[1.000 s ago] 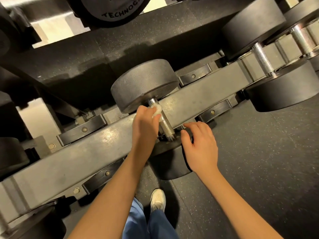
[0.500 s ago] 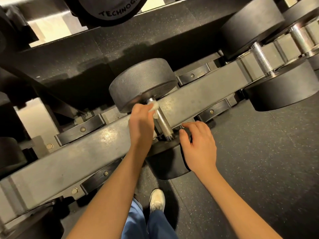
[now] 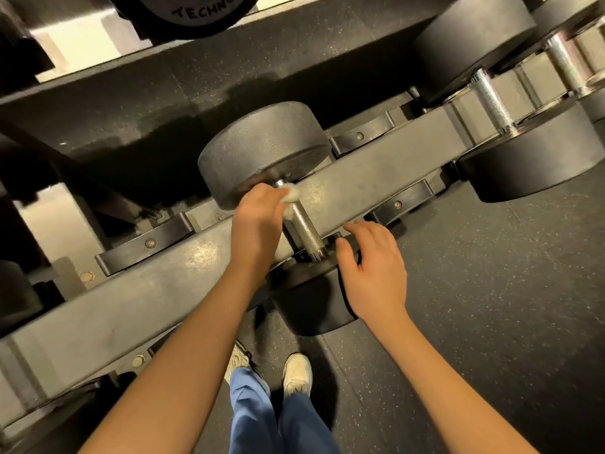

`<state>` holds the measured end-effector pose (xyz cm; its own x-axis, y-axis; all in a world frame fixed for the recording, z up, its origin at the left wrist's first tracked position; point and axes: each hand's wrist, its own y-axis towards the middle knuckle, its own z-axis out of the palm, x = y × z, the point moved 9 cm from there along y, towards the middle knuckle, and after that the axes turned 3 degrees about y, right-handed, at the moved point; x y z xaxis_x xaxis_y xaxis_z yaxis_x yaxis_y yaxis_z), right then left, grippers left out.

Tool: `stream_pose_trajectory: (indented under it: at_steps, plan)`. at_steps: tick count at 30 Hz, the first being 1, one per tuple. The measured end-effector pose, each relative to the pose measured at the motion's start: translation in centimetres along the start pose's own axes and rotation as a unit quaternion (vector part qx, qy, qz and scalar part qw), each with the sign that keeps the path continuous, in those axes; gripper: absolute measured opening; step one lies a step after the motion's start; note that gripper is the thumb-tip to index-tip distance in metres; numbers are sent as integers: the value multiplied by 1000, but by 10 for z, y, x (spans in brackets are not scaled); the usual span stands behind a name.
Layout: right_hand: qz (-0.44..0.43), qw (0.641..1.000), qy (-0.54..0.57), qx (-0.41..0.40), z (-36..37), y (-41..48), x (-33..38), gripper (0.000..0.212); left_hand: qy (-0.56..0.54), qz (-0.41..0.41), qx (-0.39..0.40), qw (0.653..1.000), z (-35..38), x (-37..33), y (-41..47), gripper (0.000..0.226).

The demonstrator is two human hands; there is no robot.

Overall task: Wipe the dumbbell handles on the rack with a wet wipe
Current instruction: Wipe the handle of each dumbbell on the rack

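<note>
Reads "TECHNO" in pale letters on a dark weight (image 3: 203, 9) at the upper edge, cut off there. Below, a long grey rack beam (image 3: 131, 290) slanting up to the right, with black cradles (image 3: 144, 247) bolted along both sides. At centre, left hand (image 3: 258, 217) curled round a crumpled white wet wipe (image 3: 289, 194), pressed to the far end of a knurled silver dumbbell handle (image 3: 304, 229) lying across the beam between two matte black heads. Right hand (image 3: 373, 267) loose-fingered, resting on the near head (image 3: 311, 299), holding nothing. Farther right, another dumbbell (image 3: 491, 99) with a shiny handle, well apart. Speckled dark floor (image 3: 491, 290) open at lower right
</note>
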<state>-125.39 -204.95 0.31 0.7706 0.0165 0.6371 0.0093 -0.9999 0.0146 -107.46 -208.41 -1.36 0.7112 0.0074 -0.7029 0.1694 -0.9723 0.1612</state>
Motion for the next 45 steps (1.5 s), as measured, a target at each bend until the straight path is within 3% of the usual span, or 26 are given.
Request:
stream_pose_trajectory:
  at_steps: [2, 4, 8, 12, 16, 20, 22, 25, 29, 34, 37, 40, 42, 45]
  plan:
    - [10, 1000, -3, -1, 0, 0, -1, 57, 33, -4, 2, 999, 2, 2, 3, 17]
    - [19, 1000, -7, 0, 0, -1, -1, 60, 65, 68, 48, 994, 14, -12, -7, 14]
    - [27, 1000, -5, -3, 0, -1, -3, 61, 128, 221, 163, 953, 39, -27, -32, 32]
    - [20, 1000, -1, -13, -1, -1, -2, 57, 152, 266, 161, 938, 37, -28, -23, 33]
    - [19, 1000, -3, -13, -1, -1, -2, 56, 169, 214, 107, 956, 35, -30, -5, 26]
    - [14, 1000, 4, -16, -1, -2, -2, 54, 263, 54, 156, 950, 33, -24, 24, 29]
    - [13, 1000, 3, -19, -2, -1, -2, 53, 295, 46, 169, 939, 34, -28, 23, 31]
    - [9, 1000, -1, -20, -2, -1, -2, 51, 238, 147, 139, 950, 43, -38, 4, 30]
    - [9, 1000, -4, -23, -1, 0, -3, 50, 160, 272, 153, 937, 46, -44, -17, 23]
    - [5, 999, 0, -34, -2, -1, -4, 47, 127, 206, 131, 961, 38, -29, 0, 30]
    - [4, 999, -6, -33, -1, -1, -5, 46, 120, 230, 198, 945, 46, -40, -26, 31]
    - [0, 999, -7, -36, -2, 0, -4, 46, 114, 196, 232, 946, 43, -37, -32, 22]
    - [-2, 999, -6, -37, -2, 0, -4, 46, 106, 136, 203, 964, 36, -28, -21, 20]
    - [-4, 999, -4, -38, -2, -1, -3, 46, 68, 7, 80, 994, 13, -4, 1, 24]
